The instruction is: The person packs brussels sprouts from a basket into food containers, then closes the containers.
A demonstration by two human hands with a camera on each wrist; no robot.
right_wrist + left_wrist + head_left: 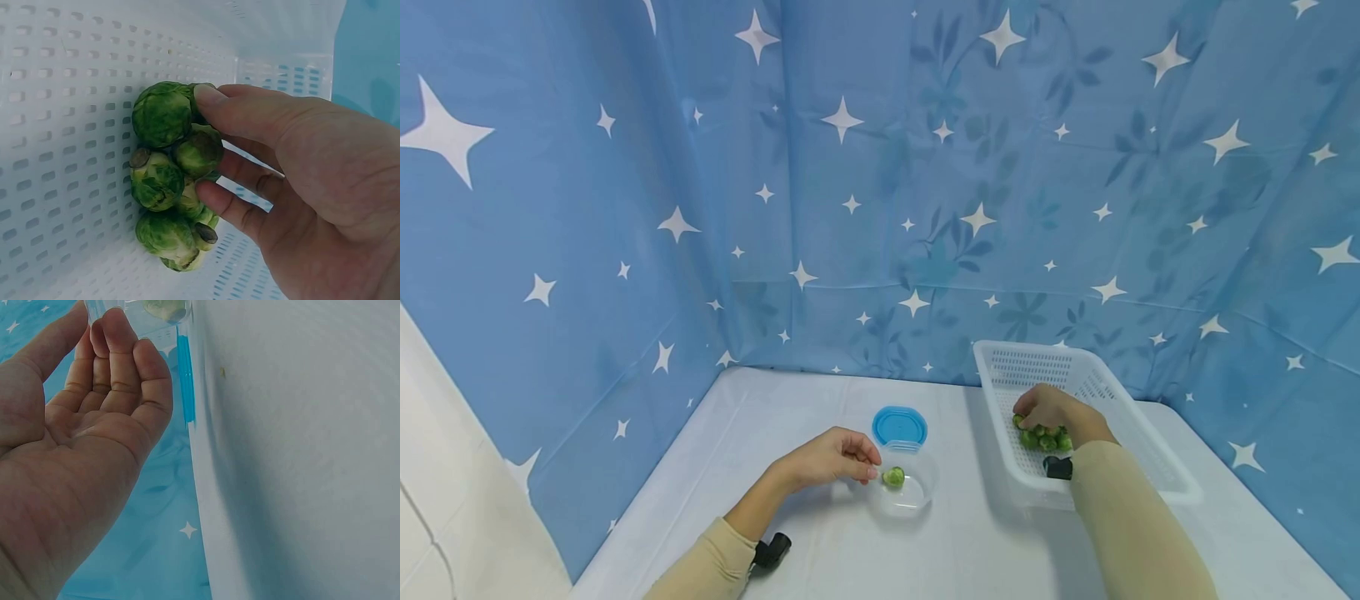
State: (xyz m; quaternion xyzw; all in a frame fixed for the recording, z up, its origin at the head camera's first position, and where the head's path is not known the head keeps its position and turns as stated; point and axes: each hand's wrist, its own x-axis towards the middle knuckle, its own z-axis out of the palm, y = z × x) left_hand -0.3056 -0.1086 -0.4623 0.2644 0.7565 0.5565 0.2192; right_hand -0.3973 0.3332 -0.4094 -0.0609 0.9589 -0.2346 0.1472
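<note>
A clear plastic container [917, 492] stands on the table with one Brussels sprout [893, 477] inside. My left hand [837, 457] is at its left side, thumb and fingertips pinching the rim; the left wrist view shows the container's wall [140, 322] at those fingertips. Inside the white basket [1150, 467], my right hand [1056, 410] reaches down to a cluster of Brussels sprouts [156, 181]. The thumb and curled fingers close around a sprout [199, 150] at the cluster's edge, their tips partly hidden behind it in the right wrist view.
A blue round lid [899, 426] lies on the white table [775, 408] just behind the container. The basket's perforated walls rise around the right hand. A blue star-patterned curtain [880, 208] hangs along the table's back and sides.
</note>
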